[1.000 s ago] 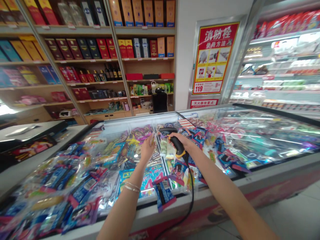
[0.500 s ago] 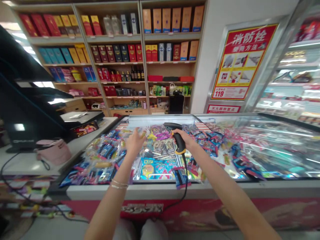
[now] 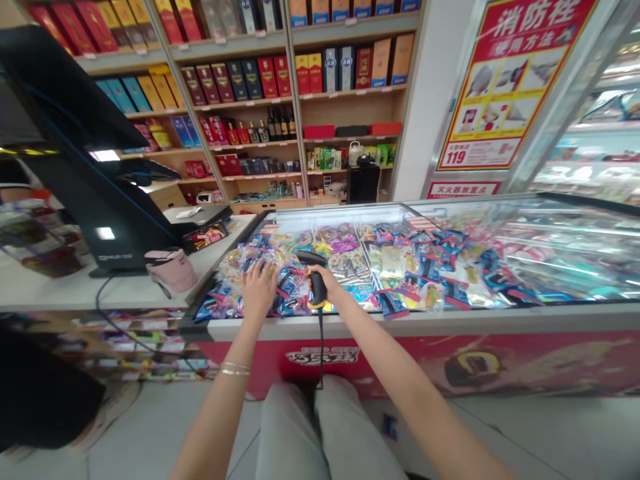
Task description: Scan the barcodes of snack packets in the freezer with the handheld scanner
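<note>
Thin bangles [image 3: 235, 368] are being worn on the left wrist, and grey trousers [image 3: 295, 433] are being shown at the bottom of the view. A corded barcode scanner [image 3: 317, 290] is being gripped by the right hand [image 3: 324, 283], its fingers clenched around the black-and-yellow handle, while the dark scanner head is being held forward over the goods. The black cord [image 3: 321, 350] is being left hanging past the front rim of the chest freezer [image 3: 400, 321]. The left hand [image 3: 259, 290] is being laid on a heap of plastic-wrapped snack packets [image 3: 227, 297], its fingers spread and released, with nothing being grasped. Both hands are being kept close together at the freezer's left end, with the scanner just beside the heap. Further colourful packets [image 3: 395, 267] are being displayed across the freezer behind them. A red front panel [image 3: 450, 363] is being seen below the rim. To the left, a pink bag [image 3: 170, 270] and a black point-of-sale terminal [image 3: 85, 153] are being kept on a white counter [image 3: 125, 293]. Farther back, boxed liquor and bottles are being displayed on wooden shelves [image 3: 235, 87], while a red fire hydrant poster [image 3: 510, 87] is being mounted to the right, beside a refrigerated display case [image 3: 590, 133].
</note>
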`<state>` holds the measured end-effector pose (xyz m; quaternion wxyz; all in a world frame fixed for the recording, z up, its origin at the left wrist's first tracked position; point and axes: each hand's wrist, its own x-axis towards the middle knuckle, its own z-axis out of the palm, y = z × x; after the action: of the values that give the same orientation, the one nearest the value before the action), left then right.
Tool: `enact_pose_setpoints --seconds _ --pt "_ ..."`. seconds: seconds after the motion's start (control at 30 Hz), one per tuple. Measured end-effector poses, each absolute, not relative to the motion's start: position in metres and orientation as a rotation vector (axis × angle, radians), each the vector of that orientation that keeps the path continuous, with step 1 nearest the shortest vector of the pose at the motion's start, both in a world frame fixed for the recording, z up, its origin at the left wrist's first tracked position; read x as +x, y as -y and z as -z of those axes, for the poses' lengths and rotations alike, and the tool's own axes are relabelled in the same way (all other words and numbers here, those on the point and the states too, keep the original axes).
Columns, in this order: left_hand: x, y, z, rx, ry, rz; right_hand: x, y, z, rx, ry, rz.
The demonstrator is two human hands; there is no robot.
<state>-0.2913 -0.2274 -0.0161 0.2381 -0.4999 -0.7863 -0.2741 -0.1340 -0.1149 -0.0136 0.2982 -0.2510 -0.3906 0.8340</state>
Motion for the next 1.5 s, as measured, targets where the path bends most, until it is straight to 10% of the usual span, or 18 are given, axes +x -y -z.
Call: enact_pose_setpoints --seconds 1.07,1.5 --pt "-0.295 0.238 0.050 -1.479 1.945 0.971 -0.137 0.121 0.032 -0.552 1.115 -2.101" --pt "-0.148 0.177 0.001 -2.418 1.894 0.904 0.059 0.068 -0.020 -0.808 1.035 -1.721"
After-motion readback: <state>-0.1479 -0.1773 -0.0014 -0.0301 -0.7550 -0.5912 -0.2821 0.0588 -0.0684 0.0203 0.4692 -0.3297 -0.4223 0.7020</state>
